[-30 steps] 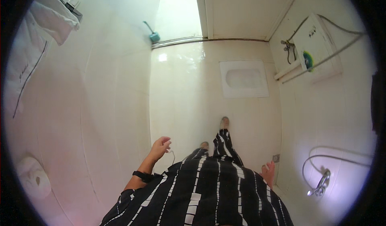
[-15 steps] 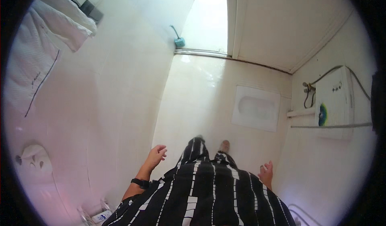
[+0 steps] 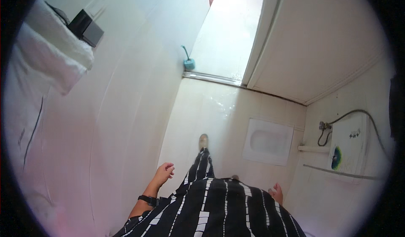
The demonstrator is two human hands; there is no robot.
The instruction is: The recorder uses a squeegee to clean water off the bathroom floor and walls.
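Observation:
My left hand (image 3: pixel 163 173) hangs beside my body with its fingers loosely curved and apart, holding nothing. A dark watch (image 3: pixel 148 200) is strapped round that wrist. On the other side my right hand (image 3: pixel 276 192) hangs low near my hip, partly covered by my black and white patterned shirt (image 3: pixel 215 209). Its fingers are loosely bent and nothing shows in them. Neither hand touches anything. My left foot (image 3: pixel 203 141) is stretched forward on the pale floor (image 3: pixel 185 119), while my right foot (image 3: pixel 235 178) barely shows past the shirt.
A white squat toilet (image 3: pixel 268 142) is set in the floor ahead right. Beyond it a white cistern (image 3: pixel 348 148) hangs on the wall with a hose (image 3: pixel 358 111). Ahead, a metal threshold (image 3: pixel 215 79) crosses the doorway, with a teal toilet brush (image 3: pixel 189 63) behind it. White towels (image 3: pixel 55 55) hang left.
I have stepped forward toward the doorway, my left foot now leading. The threshold, toilet and cistern sit lower in view. Both hands stay empty at my sides.

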